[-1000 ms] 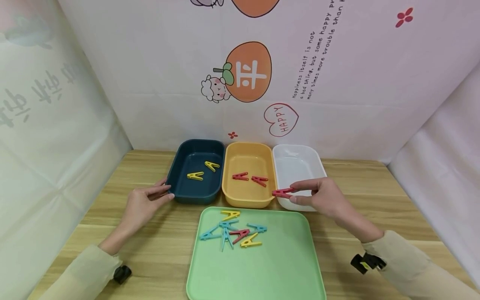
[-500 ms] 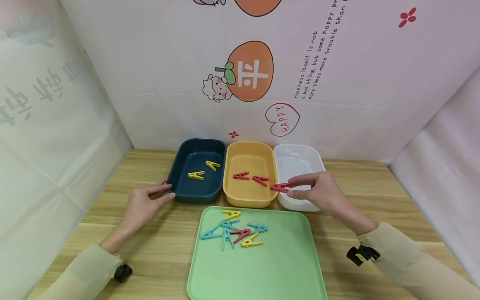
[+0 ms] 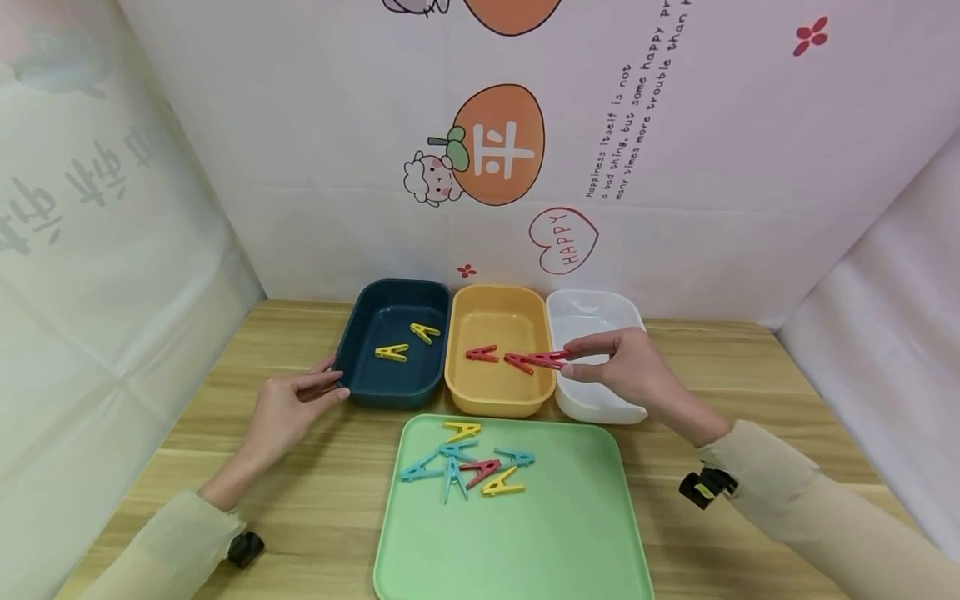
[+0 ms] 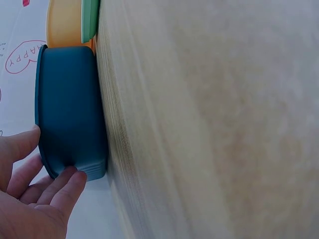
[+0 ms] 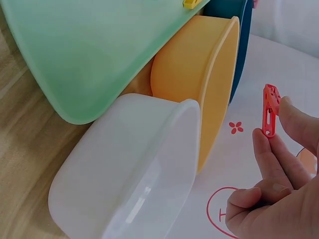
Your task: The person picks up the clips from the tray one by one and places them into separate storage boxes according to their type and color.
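Note:
My right hand point(image 3: 630, 367) pinches a red clothespin point(image 3: 549, 359) between thumb and fingers, above the edge between the yellow and white bins. In the right wrist view this red clothespin point(image 5: 269, 112) is held up clear of both bins. Two more red clothespins lie in the yellow bin point(image 3: 491, 406); the held one overlaps one of them in the head view. At the near left corner of the dark blue bin point(image 3: 390, 400), my left hand point(image 3: 288, 412) rests its thumb and fairly straight fingers against the wall. Two yellow clothespins point(image 3: 392, 352) lie inside that bin.
A green tray point(image 3: 517, 550) sits in front of the bins, with blue, yellow and red clothespins point(image 3: 480, 472) near its far left part. The white bin point(image 3: 600, 408) stands at the right of the row. A printed cloth point(image 3: 337, 167) hangs close behind.
My right hand has moved left and slightly away from me with the red clothespin, from over the white bin to the yellow bin's right edge. The left hand stays at the blue bin.

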### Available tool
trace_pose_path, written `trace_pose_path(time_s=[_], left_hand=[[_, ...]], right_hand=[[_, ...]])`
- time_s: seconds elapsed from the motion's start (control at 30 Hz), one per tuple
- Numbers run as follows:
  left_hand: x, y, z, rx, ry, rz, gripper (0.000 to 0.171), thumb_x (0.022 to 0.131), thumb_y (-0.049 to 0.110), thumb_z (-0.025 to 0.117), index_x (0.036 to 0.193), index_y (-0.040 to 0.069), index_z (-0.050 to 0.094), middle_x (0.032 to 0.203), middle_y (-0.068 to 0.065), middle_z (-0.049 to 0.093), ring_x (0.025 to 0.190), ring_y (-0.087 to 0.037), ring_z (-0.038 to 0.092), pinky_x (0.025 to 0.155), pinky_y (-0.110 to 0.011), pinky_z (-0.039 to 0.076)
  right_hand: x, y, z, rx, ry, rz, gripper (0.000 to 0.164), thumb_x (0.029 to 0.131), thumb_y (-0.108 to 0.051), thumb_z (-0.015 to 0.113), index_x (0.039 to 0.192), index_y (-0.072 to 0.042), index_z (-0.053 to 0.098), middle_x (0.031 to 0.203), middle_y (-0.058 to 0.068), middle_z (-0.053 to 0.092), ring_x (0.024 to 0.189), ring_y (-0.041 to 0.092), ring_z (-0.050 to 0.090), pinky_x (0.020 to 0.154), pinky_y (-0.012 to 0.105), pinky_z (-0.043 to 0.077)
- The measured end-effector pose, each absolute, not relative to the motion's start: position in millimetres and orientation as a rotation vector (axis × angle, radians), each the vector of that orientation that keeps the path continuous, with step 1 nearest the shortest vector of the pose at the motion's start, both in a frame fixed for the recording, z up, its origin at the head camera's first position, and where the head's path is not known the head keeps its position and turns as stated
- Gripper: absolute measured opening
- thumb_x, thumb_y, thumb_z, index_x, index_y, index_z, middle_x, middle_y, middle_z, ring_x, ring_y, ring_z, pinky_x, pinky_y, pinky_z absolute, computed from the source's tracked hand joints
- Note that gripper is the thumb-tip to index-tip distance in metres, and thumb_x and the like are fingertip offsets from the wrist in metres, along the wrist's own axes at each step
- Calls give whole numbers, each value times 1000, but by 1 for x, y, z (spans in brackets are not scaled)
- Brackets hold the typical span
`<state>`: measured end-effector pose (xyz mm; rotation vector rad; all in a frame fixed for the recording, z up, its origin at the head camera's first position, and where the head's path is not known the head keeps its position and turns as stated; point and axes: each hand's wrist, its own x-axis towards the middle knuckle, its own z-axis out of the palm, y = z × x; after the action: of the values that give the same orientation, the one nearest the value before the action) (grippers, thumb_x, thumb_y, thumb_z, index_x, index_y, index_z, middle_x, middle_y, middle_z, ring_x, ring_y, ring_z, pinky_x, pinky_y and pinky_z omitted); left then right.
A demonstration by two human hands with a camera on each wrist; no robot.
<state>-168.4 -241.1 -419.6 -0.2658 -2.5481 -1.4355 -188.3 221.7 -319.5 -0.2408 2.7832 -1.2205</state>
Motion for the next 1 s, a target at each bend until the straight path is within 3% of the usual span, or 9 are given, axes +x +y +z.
trace_pose_path(time_s=[0.33,0.67,1.0], left_hand=[[-168,-241,-419,-248,-2552,-1433,37,96,16,81,125,-7,74,145,-17,60,117,-35,69,81,-11,54],[-168,-241,-420,-247,-2560,-1429,38,96,17,82,125,-6,74,146,-17,60,118,-35,69,82,-10,53],[-168,-240,-420,-258,-2559,-1426,38,97,16,81,126,-7,74,146,-17,60,119,-35,68,82,-11,54]], right_hand=[[-202,213,-320,-218,2755,-1251,39,91,-23,87,125,-6,79,117,9,78,129,32,58,102,55,50],[-215,201,-317,-219,2725,-1281,37,90,-20,88,122,-5,79,117,10,77,130,33,57,102,54,51],[-228,189,-318,-197,2729,-1265,35,89,-16,88,120,-2,79,114,12,78,126,33,58,96,46,48]])
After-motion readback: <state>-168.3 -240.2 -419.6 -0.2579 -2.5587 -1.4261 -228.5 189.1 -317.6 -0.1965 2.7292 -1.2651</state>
